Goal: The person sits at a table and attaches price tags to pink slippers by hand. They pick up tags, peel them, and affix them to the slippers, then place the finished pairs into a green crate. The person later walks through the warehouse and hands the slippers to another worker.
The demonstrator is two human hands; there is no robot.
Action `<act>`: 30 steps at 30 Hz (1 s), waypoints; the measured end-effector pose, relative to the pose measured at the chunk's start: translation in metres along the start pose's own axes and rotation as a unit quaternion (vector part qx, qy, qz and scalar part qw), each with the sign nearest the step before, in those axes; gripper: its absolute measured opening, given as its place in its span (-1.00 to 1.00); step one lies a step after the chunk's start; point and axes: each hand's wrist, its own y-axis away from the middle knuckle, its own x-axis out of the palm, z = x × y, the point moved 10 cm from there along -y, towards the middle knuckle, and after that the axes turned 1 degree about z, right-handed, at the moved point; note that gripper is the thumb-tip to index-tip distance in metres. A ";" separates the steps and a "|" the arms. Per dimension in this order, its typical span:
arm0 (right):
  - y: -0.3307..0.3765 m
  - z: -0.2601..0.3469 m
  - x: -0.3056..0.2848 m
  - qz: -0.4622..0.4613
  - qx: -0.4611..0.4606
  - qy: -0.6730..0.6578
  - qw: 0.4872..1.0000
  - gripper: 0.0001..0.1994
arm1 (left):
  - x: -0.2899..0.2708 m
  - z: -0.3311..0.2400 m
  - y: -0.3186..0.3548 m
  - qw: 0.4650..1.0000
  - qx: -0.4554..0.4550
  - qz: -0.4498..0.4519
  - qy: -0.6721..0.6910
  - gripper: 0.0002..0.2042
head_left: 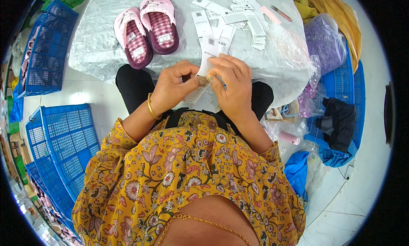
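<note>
Left hand point(174, 82) and right hand point(230, 78) both pinched one long white tag point(208, 54), holding it between them by the near edge of the table point(93, 41). It had a small square code and tiny print on it. At the far left stood blue crates point(66, 139). Next, two pink slippers point(161, 28) sat on the table, with white stickers point(138, 53) inside, too small to read. Then came a messy pile of printed tags point(255, 28). Just right of that lay a pink strip point(270, 15).
</note>
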 end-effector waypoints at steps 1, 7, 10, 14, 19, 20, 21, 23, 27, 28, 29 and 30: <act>0.001 0.001 -0.001 0.001 -0.003 -0.018 1.000 -0.85 | 0.000 -0.007 -0.001 1.000 0.024 0.005 -0.019 -0.92; 0.012 -0.005 -0.003 -0.013 0.025 -0.127 0.992 -0.85 | 0.001 -0.021 0.001 0.999 0.041 -0.009 0.008 -0.86; 0.019 -0.014 -0.002 -0.007 0.101 -0.138 0.985 -0.88 | -0.004 -0.027 0.000 0.998 0.047 -0.048 -0.011 -0.81; 0.029 -0.032 0.006 -0.001 0.204 -0.202 0.958 -0.88 | 0.001 -0.018 -0.009 0.998 0.055 0.000 -0.036 -0.77; 0.033 -0.042 0.013 0.004 0.244 -0.224 0.943 -0.87 | 0.020 0.014 -0.008 0.989 -0.073 0.040 0.125 -0.84; 0.035 -0.045 0.015 0.006 0.255 -0.231 0.939 -0.87 | 0.022 0.018 -0.008 0.985 -0.080 0.038 0.147 -0.85; 0.036 -0.048 0.016 0.007 0.265 -0.238 0.934 -0.87 | 0.023 0.020 -0.008 0.986 -0.076 0.037 0.141 -0.85; 0.035 -0.049 0.017 0.017 0.266 -0.249 0.931 -0.86 | 0.023 0.024 -0.009 0.989 -0.069 0.033 0.125 -0.86; 0.038 -0.064 0.010 -0.008 0.259 -0.238 0.936 -0.85 | 0.018 0.027 -0.010 0.990 -0.071 0.010 0.118 -0.87; 0.042 -0.067 0.015 0.003 0.292 -0.275 0.916 -0.84 | 0.017 0.026 -0.010 0.991 -0.066 0.005 0.113 -0.88; 0.047 -0.068 0.020 0.013 0.324 -0.310 0.894 -0.82 | 0.017 0.024 -0.011 0.992 -0.061 0.000 0.108 -0.88; 0.053 -0.068 0.025 0.023 0.355 -0.345 0.868 -0.81 | 0.017 0.024 -0.011 0.994 -0.057 -0.002 0.096 -0.89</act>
